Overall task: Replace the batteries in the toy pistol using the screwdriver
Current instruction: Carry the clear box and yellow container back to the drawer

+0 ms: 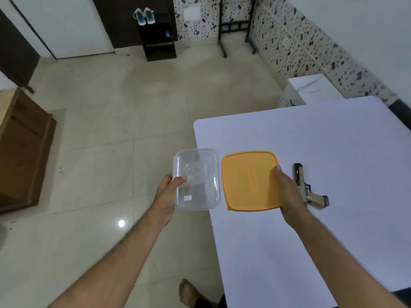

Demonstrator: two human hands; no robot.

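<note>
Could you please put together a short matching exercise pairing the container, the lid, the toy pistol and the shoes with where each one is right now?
Things:
1. clear container
2. orange lid
3. toy pistol
4. pair of shoes

Places:
A. lying on the white table, untouched
B. on top of the dark shelf by the far wall
C. held in the left hand, out past the table's edge
D. held in the right hand, over the table

Pairs: 1-C, 2-D, 3-A, 4-B
</note>
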